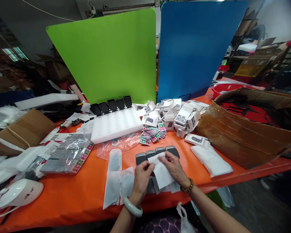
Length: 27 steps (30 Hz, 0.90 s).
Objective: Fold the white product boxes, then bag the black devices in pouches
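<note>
My left hand (143, 179) pinches the left edge of a white paper-like sleeve (163, 174). Its upper right part is between the fingers of my right hand (176, 166). Behind and partly under the sleeve, several dark flat devices (141, 158) lie in a row, their lower parts hidden by my hands and the sleeve. More white sleeves (113, 181) lie flat on the orange table, left of my left hand. Other pale sleeves show below my hands. Whether anything is inside the held sleeve cannot be made out.
A white foam tray (116, 124) with black pieces behind it, a pile of small white boxes (184, 115), coloured cards (151, 134) and a stack of white sleeves (212, 158) surround the hands. A large cardboard box (244, 132) stands right; plastic-wrapped packs (65, 155) lie left. Green and blue boards stand behind.
</note>
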### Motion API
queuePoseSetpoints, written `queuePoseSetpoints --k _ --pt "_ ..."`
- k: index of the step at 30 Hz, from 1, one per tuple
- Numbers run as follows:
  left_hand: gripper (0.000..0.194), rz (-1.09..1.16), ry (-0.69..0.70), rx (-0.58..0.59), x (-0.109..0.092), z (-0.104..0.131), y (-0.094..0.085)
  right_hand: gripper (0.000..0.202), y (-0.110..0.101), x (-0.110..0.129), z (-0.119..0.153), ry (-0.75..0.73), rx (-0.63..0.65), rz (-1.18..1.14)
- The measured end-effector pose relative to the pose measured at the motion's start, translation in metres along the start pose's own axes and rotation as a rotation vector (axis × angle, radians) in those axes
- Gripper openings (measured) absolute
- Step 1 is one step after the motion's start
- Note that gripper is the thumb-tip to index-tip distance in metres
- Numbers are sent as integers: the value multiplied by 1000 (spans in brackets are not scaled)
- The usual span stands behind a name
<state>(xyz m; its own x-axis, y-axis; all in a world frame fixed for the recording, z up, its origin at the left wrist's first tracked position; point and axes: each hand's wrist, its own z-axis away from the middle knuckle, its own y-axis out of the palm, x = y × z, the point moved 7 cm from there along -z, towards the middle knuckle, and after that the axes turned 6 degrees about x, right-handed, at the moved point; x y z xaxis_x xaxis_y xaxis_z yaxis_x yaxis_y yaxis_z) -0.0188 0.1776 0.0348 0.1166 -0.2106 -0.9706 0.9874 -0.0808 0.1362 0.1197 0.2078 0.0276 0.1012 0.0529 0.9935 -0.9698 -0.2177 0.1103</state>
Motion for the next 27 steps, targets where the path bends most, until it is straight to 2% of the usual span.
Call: queuePoseSetpoints --k 4,6,8,11,12,14,16,19,22,25,27 --pt "27 -26 34 -61 -9 -11 -14 25 -7 11 -12 -114 46 252" --pt "27 -15 39 -82 -13 -8 -22 22 -24 18 -3 -165 -19 279" --pt "31 14 35 -126 -17 -2 -30 21 -59 19 21 -211 -264 262" --pt "36 78 -1 -168 -18 6 -37 25 -115 6 84 -227 -735 258" --pt "37 99 -10 -170 -18 7 -37 26 -128 -1 104 -205 -827 268" --pt "36 131 -31 -133 -17 8 -30 29 -143 -17 134 -113 -878 281" --pt "37 132 -80 -30 -15 7 -15 31 -147 -27 147 -21 -840 269" --pt "39 76 -167 134 -9 9 15 32 -133 -25 136 25 -706 166" --pt "30 53 -189 196 -3 14 34 42 -92 -13 99 15 -407 -31" --pt "29 51 -193 249 5 21 41 56 -43 -2 70 52 -64 -194" --pt "29 17 -190 289 8 25 40 48 -20 0 62 100 83 -248"
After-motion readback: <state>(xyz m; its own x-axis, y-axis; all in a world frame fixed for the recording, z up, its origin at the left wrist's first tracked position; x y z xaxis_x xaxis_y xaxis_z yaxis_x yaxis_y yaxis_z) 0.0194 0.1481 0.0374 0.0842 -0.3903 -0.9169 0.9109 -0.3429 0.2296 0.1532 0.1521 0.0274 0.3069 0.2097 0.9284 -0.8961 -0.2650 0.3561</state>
